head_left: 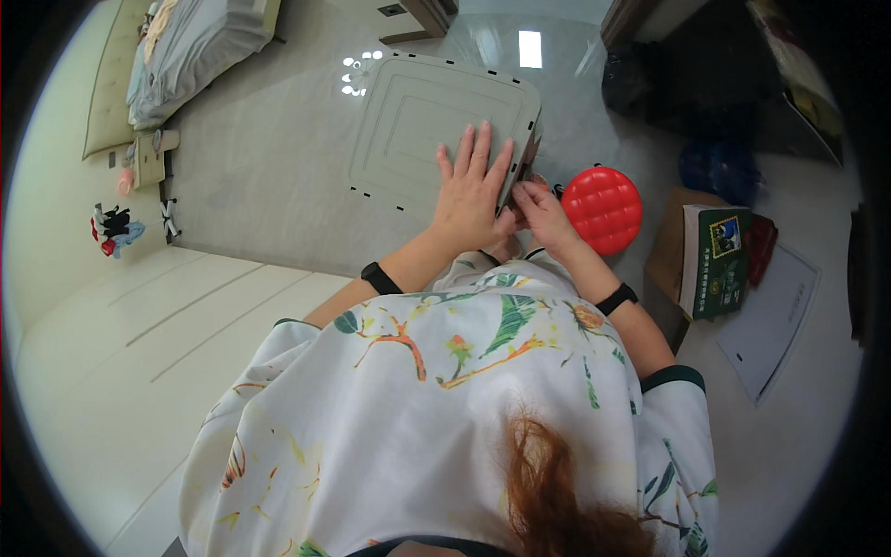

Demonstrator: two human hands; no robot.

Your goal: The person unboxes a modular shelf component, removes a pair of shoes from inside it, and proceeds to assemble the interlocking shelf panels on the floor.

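Note:
A grey-green storage box with a flat ribbed lid [408, 116] stands on the floor in front of me. Along the lid's rim are several small black clips or slots. My left hand [467, 195] lies flat on the lid near its right front corner, fingers spread. Just beside that corner, my right hand [543, 213] has its fingers curled and pinched close against the box's edge. What those fingertips hold, if anything, is hidden. Part of the box's right side shows darker below the rim.
A round red tufted stool [603, 212] stands right of my right hand. Farther right are a green box [716, 260], a white board [770, 320] and a dark blue bag [719, 172]. At the far left is a bed [200, 56] with grey bedding.

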